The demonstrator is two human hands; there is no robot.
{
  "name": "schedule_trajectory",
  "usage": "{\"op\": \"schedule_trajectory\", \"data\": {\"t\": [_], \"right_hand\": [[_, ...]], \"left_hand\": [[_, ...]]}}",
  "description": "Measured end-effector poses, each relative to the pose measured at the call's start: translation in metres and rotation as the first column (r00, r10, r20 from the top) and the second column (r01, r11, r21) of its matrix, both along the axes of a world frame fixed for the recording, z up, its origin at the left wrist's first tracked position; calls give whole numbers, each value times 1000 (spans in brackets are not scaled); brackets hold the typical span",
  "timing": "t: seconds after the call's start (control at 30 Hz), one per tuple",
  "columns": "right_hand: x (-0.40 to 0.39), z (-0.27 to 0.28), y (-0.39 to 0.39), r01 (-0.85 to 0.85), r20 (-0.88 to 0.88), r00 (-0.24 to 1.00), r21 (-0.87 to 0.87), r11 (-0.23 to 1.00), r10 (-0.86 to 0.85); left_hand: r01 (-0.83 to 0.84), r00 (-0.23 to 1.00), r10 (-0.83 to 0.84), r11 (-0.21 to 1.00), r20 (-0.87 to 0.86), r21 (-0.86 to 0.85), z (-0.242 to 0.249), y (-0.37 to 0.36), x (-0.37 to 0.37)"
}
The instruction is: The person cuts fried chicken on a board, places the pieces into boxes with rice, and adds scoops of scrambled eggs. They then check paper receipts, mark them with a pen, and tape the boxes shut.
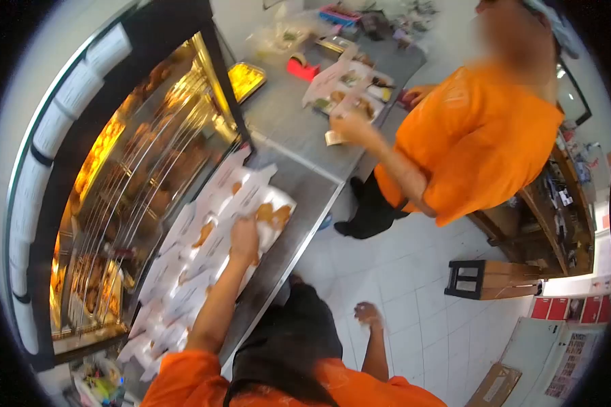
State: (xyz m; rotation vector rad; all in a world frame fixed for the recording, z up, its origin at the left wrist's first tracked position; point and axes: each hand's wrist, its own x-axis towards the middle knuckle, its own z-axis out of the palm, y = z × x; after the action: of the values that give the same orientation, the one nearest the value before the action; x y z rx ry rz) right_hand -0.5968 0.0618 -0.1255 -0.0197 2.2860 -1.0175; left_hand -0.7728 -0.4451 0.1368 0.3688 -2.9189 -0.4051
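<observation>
Open white boxes (210,197) with fried pieces in them stand in rows on the metal counter (309,193). My left hand (245,237) reaches over these boxes, fingers pointing down into one beside some golden fried pieces (273,215); what its fingers touch is hidden. Away from the counter, my right hand (368,313) hangs over the tiled floor with its fingers apart and nothing in it.
A lit glass food cabinet (129,176) stands along the left. A co-worker in orange (475,136) works over more boxes (353,85) at the counter's far end. Near them are a red tape dispenser (302,68) and a yellow tray (246,81). A wooden stool (492,279) stands right.
</observation>
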Motion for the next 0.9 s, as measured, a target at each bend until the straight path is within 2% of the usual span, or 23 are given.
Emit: {"op": "schedule_trajectory", "data": {"t": [0.07, 0.1, 0.13, 0.17, 0.2, 0.23, 0.27, 0.3, 0.33, 0.37, 0.4, 0.43, 0.5, 0.57, 0.6, 0.63, 0.67, 0.73, 0.8, 0.83, 0.9], "right_hand": [[4, -39, 15, -132, -131, 982, 43, 990, 137], [-5, -39, 11, -137, -135, 981, 32, 990, 140], [-8, -39, 7, -73, -90, 994, -92, 993, 65], [-17, -41, 5, -340, -182, 915, 134, 931, 360], [-26, -43, 4, -522, -247, 746, 360, 773, 618], [-23, -39, 0, -550, -221, 740, 346, 760, 636], [-20, -29, -6, -222, -53, 972, 117, 968, 230], [-28, -17, -16, 200, 197, 961, -11, 980, -194], [-33, 19, -28, 392, 345, 868, -37, 919, -356], [-31, 19, -29, 353, 355, 878, -30, 935, -320], [-28, 24, -30, 409, 384, 846, -23, 912, -370], [-22, 24, -28, 468, 413, 807, -9, 884, -423], [-11, 20, -25, 459, 470, 771, 58, 886, -430], [4, 16, -18, 496, 542, 671, 180, 850, -506], [15, 11, -12, 560, 572, 634, 124, 819, -520], [25, 7, -3, 552, 573, 631, 142, 821, -523], [30, 7, 2, 531, 596, 606, 189, 826, -526], [37, 8, 13, 518, 642, 560, 222, 826, -524], [67, -58, 60, 307, 514, 813, 24, 952, -275], [80, -87, 80, 192, 406, 900, -49, 980, -156], [49, -39, 53, 461, 549, 730, 44, 886, -407]], "left_hand": [[103, 974, -74, 987, -215, 125, 19, 1, 8], [99, 973, -72, 989, -218, 114, 37, 4, 7], [51, 955, 57, 936, -291, 349, 51, 13, 11], [18, 924, 203, 823, -324, 568, 62, 20, 18], [5, 921, 238, 784, -309, 620, 67, 21, 20], [-32, 925, 260, 782, -279, 623, 69, 20, 23], [4, 922, 280, 685, -268, 728, 71, 19, 24], [46, 912, 308, 577, -270, 816, 75, 17, 23], [11, 903, 345, 575, -255, 818, 86, 18, 27], [-10, 940, 311, 437, -140, 899, 103, 20, 31], [-40, 966, 256, 287, -37, 957, 115, 21, 34], [-64, 957, 290, 283, -22, 957, 118, 22, 36], [204, 942, 203, 287, -268, 936, 121, 24, 38], [192, 944, 208, 284, -256, 939, 125, 22, 40], [167, 952, 192, 322, -237, 932, 128, 22, 42], [141, 961, 173, 356, -214, 924, 128, 23, 44], [117, 967, 178, 315, -180, 942, 125, 22, 45], [124, 961, 198, 316, -193, 941, 122, 23, 44], [134, 953, 216, 323, -211, 937, 116, 23, 44], [140, 954, 209, 320, -215, 937, 111, 22, 44], [144, 955, 203, 315, -215, 938, 107, 22, 46]]}}
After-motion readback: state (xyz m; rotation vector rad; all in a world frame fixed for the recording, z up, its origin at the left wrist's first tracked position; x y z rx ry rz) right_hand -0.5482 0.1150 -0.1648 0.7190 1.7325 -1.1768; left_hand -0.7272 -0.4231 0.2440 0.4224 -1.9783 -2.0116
